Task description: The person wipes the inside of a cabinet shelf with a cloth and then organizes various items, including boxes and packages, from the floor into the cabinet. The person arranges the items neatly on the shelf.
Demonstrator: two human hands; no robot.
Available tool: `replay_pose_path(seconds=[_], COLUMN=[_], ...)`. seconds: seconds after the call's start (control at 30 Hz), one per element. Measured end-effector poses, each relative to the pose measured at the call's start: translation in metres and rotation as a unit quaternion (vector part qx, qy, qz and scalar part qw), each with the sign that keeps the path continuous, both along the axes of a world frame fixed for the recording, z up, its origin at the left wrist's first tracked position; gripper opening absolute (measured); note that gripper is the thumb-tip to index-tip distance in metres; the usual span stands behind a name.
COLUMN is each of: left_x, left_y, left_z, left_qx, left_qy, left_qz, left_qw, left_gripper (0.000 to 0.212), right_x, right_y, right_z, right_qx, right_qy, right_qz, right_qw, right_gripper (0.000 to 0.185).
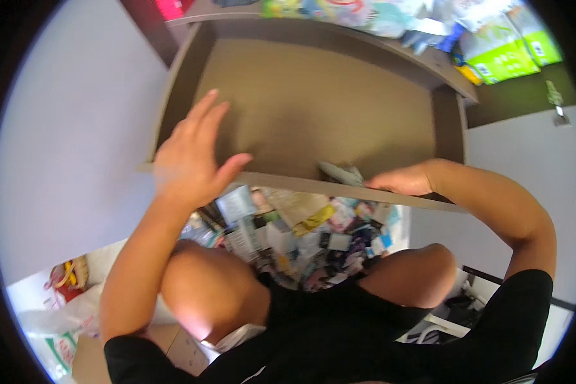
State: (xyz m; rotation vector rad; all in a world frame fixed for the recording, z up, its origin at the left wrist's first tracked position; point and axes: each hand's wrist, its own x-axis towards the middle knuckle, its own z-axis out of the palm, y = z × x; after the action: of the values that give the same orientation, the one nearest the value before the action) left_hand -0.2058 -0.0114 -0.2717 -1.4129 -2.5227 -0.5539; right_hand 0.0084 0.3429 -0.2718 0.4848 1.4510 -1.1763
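An open wooden drawer [317,101] with a brown bottom extends in front of me. My right hand [403,181] reaches inside its front right part and grips a pale, crumpled cloth or wipe [343,174], which lies against the inner side of the front panel. Over the drawer's left front corner, my left hand [189,153] is raised with fingers spread and nothing in it. Whether its palm touches the drawer rim cannot be told.
Many small boxes and packets [297,235] lie heaped between my knees below the drawer. Green-and-white packages [504,53] and plastic bags [379,17] sit on the shelf behind. Pale cabinet doors [77,120] flank both sides. A cardboard box [182,353] stands at lower left.
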Motion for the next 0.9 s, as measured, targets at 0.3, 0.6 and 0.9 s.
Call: replay_pose_path(seconds=[0.3, 0.6, 0.9], left_x=[0.005, 0.007, 0.008], left_y=[0.003, 0.003, 0.002], left_z=[0.003, 0.005, 0.001], left_qx=[-0.023, -0.005, -0.012], left_qy=[-0.041, -0.036, -0.032], left_qz=[0.000, -0.040, -0.022], left_qw=[0.999, 0.999, 0.999], left_gripper=[0.073, 0.101, 0.101], right_x=[0.080, -0.080, 0.007], right_y=[0.051, -0.111, 0.006], right_z=[0.029, 0.025, -0.024], right_qx=[0.102, -0.196, -0.113], right_qy=[-0.056, 0.233, 0.074], right_qz=[-0.020, -0.016, -0.028], right_qw=[0.993, 0.952, 0.990], right_gripper=[0.072, 0.100, 0.098])
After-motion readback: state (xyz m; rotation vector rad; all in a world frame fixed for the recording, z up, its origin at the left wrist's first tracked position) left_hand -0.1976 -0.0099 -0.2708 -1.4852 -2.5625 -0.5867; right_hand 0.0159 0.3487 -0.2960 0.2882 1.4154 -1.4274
